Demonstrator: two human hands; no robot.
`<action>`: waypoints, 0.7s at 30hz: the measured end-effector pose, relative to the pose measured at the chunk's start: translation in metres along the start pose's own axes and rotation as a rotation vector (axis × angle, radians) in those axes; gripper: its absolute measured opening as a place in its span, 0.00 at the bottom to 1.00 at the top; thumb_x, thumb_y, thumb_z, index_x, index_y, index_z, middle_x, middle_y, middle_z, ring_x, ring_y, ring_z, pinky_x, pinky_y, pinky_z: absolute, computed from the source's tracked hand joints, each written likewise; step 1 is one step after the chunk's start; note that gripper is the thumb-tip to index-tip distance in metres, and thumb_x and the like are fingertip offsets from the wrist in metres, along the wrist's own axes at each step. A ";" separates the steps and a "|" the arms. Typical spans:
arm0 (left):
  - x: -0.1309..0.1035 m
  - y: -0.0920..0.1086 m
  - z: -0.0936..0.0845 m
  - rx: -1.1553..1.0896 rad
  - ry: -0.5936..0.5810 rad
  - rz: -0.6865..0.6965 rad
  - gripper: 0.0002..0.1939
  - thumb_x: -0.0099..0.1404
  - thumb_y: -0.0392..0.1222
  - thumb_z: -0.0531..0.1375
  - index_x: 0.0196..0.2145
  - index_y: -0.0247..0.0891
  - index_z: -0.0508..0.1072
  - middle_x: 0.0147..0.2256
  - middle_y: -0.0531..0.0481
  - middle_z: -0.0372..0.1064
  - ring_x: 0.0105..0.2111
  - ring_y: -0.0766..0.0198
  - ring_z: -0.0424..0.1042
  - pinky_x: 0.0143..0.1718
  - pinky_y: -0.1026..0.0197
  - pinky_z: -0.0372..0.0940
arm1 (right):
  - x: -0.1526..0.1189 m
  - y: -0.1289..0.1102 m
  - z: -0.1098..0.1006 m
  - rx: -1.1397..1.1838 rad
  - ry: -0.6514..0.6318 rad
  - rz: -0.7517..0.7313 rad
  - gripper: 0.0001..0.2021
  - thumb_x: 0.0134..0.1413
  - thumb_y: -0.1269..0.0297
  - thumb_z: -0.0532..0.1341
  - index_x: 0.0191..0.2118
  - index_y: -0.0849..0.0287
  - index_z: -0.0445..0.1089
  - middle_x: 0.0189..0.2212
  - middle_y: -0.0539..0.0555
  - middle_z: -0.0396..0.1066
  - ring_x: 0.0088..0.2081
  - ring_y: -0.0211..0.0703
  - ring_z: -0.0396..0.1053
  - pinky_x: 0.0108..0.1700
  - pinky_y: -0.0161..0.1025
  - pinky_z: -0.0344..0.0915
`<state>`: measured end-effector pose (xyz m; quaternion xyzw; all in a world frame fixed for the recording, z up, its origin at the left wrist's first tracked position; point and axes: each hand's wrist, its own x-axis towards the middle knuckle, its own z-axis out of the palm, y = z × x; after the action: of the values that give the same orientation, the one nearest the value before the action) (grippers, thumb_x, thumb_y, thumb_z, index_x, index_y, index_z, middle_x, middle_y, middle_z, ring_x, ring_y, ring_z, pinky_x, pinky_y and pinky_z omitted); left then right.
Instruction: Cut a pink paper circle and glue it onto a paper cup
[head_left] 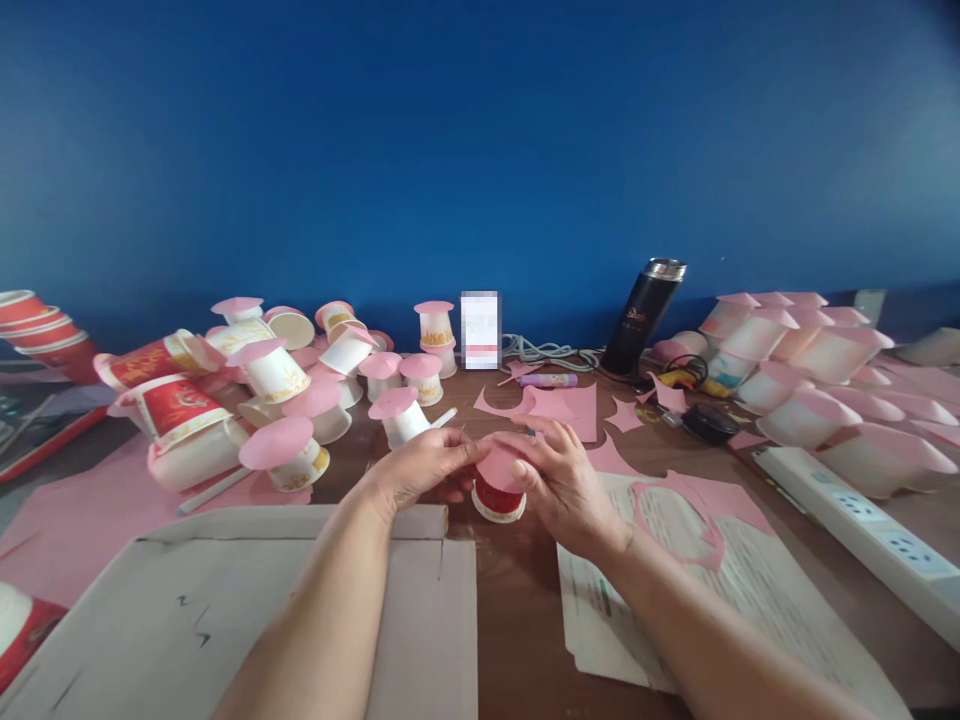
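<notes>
An upside-down red paper cup point(499, 500) stands on the brown table between my hands, its white rim down. On top of it lies a pink paper disc point(501, 468). My left hand point(431, 465) pinches the disc's left edge between thumb and fingers. From the right, my right hand point(566, 480) holds the disc, its thumb on the near right edge and its fingers over the far side. The tips of some fingers are hidden behind the disc.
Cups with pink discs point(274, 372) are heaped at the left, and more pink-topped cups point(810, 415) at the right. A black flask point(645, 318), a glue stick point(548, 380), pink scraps point(574, 405), a power strip point(862, 520), cardboard point(300, 600) and a printed sheet point(630, 620) surround the hands.
</notes>
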<state>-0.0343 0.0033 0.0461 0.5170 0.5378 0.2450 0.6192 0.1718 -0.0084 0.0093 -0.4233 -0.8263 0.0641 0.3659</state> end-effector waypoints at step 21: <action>0.005 -0.005 0.005 -0.003 -0.013 -0.017 0.28 0.48 0.66 0.63 0.31 0.36 0.69 0.24 0.53 0.67 0.24 0.69 0.66 0.26 0.65 0.62 | -0.001 0.004 -0.001 -0.021 0.084 0.015 0.16 0.65 0.57 0.50 0.49 0.50 0.73 0.50 0.54 0.71 0.52 0.50 0.65 0.53 0.52 0.62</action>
<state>-0.0295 0.0042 0.0392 0.5131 0.5377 0.2373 0.6255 0.1753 -0.0067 0.0081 -0.4354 -0.8077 0.0403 0.3956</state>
